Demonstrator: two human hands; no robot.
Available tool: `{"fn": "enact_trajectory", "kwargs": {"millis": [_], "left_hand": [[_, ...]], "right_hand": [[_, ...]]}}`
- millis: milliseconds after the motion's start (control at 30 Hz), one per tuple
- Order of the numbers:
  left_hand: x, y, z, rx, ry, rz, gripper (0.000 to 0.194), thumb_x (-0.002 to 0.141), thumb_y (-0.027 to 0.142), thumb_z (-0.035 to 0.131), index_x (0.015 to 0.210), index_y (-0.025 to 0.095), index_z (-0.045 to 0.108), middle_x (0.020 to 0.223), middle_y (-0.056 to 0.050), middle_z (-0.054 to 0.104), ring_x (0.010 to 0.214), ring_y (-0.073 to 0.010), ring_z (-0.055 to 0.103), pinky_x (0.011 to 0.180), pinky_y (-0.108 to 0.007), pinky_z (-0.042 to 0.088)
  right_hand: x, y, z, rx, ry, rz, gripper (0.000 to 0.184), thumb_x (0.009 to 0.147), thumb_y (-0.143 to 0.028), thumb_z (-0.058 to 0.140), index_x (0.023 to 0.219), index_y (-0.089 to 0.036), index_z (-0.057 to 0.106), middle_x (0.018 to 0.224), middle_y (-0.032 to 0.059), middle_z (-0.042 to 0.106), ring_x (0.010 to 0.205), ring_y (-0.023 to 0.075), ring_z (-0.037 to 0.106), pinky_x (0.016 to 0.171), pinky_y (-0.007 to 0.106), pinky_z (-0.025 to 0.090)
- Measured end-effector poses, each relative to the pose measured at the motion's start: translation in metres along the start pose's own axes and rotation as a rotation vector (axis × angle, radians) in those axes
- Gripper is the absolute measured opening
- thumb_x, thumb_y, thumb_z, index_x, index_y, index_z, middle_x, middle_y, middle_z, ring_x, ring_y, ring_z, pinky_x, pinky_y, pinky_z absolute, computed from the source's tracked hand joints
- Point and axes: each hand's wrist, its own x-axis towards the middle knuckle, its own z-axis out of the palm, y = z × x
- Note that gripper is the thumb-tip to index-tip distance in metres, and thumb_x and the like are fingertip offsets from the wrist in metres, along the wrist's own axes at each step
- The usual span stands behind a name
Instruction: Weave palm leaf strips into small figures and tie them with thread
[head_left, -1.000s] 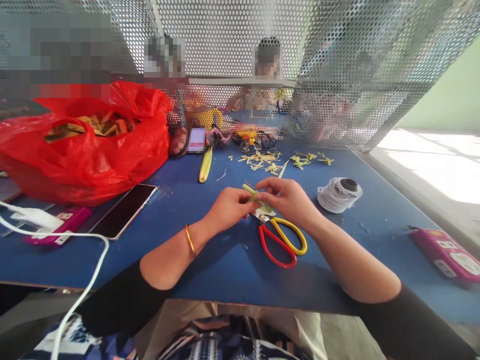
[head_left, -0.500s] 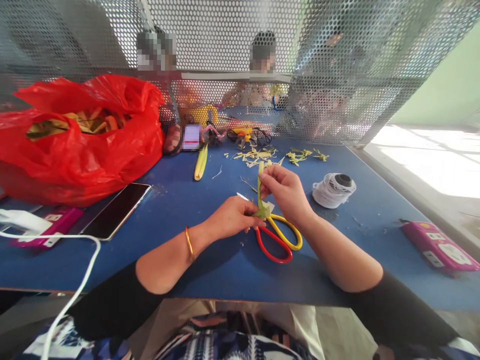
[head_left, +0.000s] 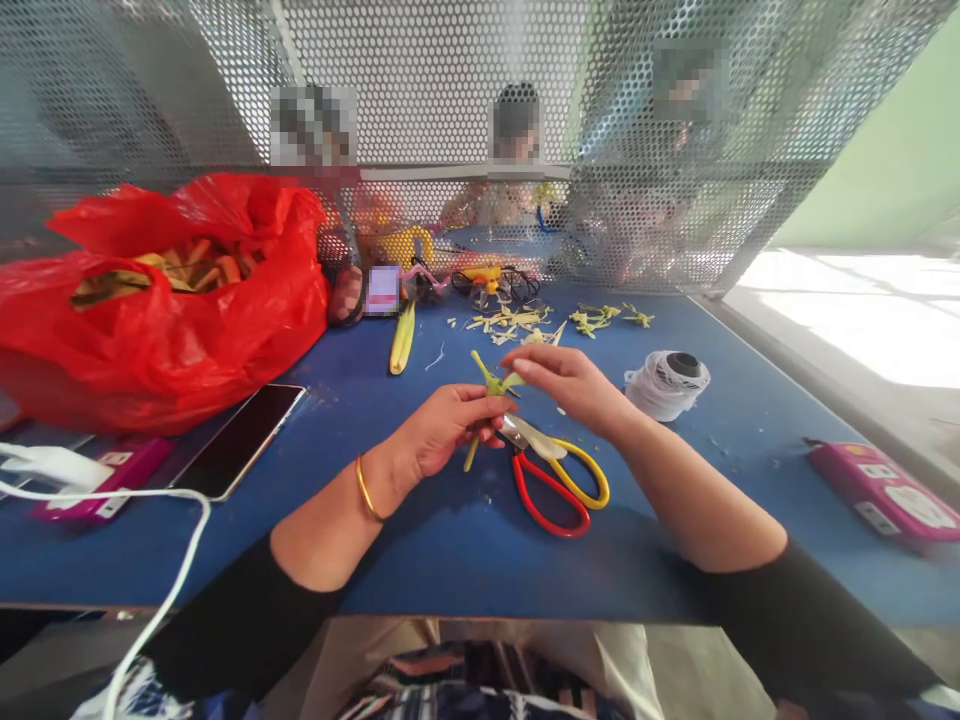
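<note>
My left hand (head_left: 450, 425) pinches a small folded piece of green leaf strips (head_left: 493, 384), whose ends stick out in several directions. Thumb and fingers of my right hand (head_left: 568, 388) close on a pale strip at that piece's right side. Just below, scissors (head_left: 534, 438) with one red and one yellow handle lie on the blue table. A yellow-green bundle of leaf (head_left: 403, 340) rests beyond my left hand. Cut leaf scraps (head_left: 514, 321) are spread past my hands, with several small knotted leaf pieces (head_left: 594, 319) to their right.
A red plastic bag (head_left: 225, 370) of dry strips stands at left, near a dark phone (head_left: 244, 440) and a white cable (head_left: 176, 570). To the right are a spool of white thread (head_left: 660, 390) and a magenta case (head_left: 885, 490). A perforated metal screen (head_left: 427, 90) closes the back; people sit behind it.
The leaf piece has moved left and away from me, off the scissors, whose blades now show. It has turned in my left hand, and my right hand now holds a strip pointing right.
</note>
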Motion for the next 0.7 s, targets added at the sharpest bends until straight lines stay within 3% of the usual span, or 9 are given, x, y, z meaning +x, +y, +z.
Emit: {"fn": "enact_trajectory", "kwargs": {"millis": [100,367,467,600,700], "left_hand": [[0.001,0.000,-0.002,-0.024,0.014,0.003,0.026,0.060,0.031,0.086,0.068,0.012,0.070,0.057,0.004,0.057,0.046,-0.0036,0.046,0.059,-0.024,0.051],[0.005,-0.004,-0.003,-0.041,0.016,-0.051,0.024,0.065,0.029,0.085,0.072,0.012,0.070,0.057,0.004,0.057,0.047,-0.0044,0.048,0.061,-0.025,0.052],[0.005,-0.001,-0.002,-0.062,0.052,-0.083,0.018,0.070,0.026,0.082,0.073,0.012,0.070,0.056,0.004,0.057,0.047,-0.0049,0.049,0.060,-0.025,0.051],[0.004,0.002,-0.002,-0.138,0.152,-0.072,0.009,0.079,0.019,0.073,0.074,0.012,0.070,0.059,0.001,0.060,0.053,-0.0075,0.056,0.061,-0.024,0.050],[0.007,0.002,-0.005,-0.212,0.196,-0.022,0.011,0.077,0.019,0.075,0.071,0.013,0.068,0.063,0.001,0.063,0.055,-0.0074,0.057,0.059,-0.021,0.047]], "right_hand": [[-0.001,0.000,-0.002,-0.092,-0.066,-0.002,0.025,0.076,-0.042,0.065,0.077,-0.017,0.068,0.072,0.0005,0.067,0.070,0.0141,0.058,0.069,0.029,0.045],[-0.002,0.013,0.006,-0.344,0.123,-0.008,0.023,0.079,-0.037,0.058,0.064,-0.020,0.063,0.058,-0.0014,0.059,0.060,0.0133,0.048,0.060,0.027,0.037],[-0.004,0.014,0.007,-0.466,0.182,-0.061,0.021,0.084,-0.035,0.055,0.073,-0.020,0.067,0.068,0.0019,0.064,0.066,0.0165,0.054,0.065,0.030,0.040],[-0.012,0.002,0.009,-0.723,0.357,-0.436,0.020,0.091,-0.029,0.053,0.100,-0.022,0.070,0.095,0.0085,0.069,0.089,0.0228,0.060,0.084,0.039,0.040],[-0.021,-0.006,0.015,-0.930,0.134,-0.799,0.021,0.096,-0.021,0.048,0.099,-0.022,0.068,0.078,0.0039,0.065,0.073,0.0177,0.056,0.080,0.037,0.037]]}}
